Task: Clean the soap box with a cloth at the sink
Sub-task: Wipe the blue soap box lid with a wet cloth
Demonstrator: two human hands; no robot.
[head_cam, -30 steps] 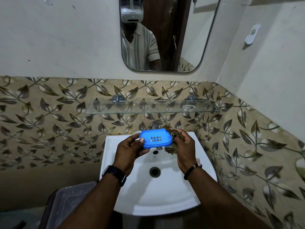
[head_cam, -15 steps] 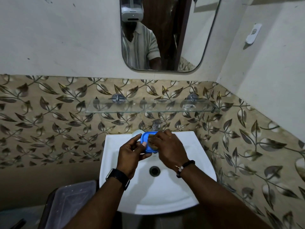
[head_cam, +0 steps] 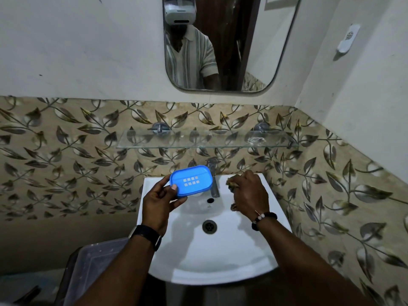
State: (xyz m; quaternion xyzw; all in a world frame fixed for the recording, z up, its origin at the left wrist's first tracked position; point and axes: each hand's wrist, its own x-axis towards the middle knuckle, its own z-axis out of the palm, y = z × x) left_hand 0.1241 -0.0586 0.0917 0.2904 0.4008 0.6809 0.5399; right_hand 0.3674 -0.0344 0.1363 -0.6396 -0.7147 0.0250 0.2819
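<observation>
Soap box [head_cam: 191, 181]: one, bright blue, held up over the back left of the sink, tilted, its flat face towards us; eight small drain slots in two rows of four.
Bin [head_cam: 92, 274]: one, with a clear lid, on the floor left of the sink.
Left hand [head_cam: 160, 203]: pinches the soap box's left end, thumb on the face, fingers curled behind it; one dark watch [head_cam: 146, 236] on the wrist.
Sink [head_cam: 220, 261]: one, white, wall-hung; one drain [head_cam: 209, 226] in the middle, one overflow hole above it.
Tap [head_cam: 213, 180]: one, chrome, at the back rim, just right of the soap box.
Glass shelf [head_cam: 207, 140]: one, on two round brackets, above the tap.
Mirror [head_cam: 229, 43]: one, above the shelf.
Right hand [head_cam: 248, 194]: fingers closed around one brownish cloth [head_cam: 232, 184], bunched up, only scraps showing; apart from the soap box, over the sink's right rear; one bead bracelet [head_cam: 263, 219] on the wrist.
Wall holder [head_cam: 347, 40]: one, white, far right.
</observation>
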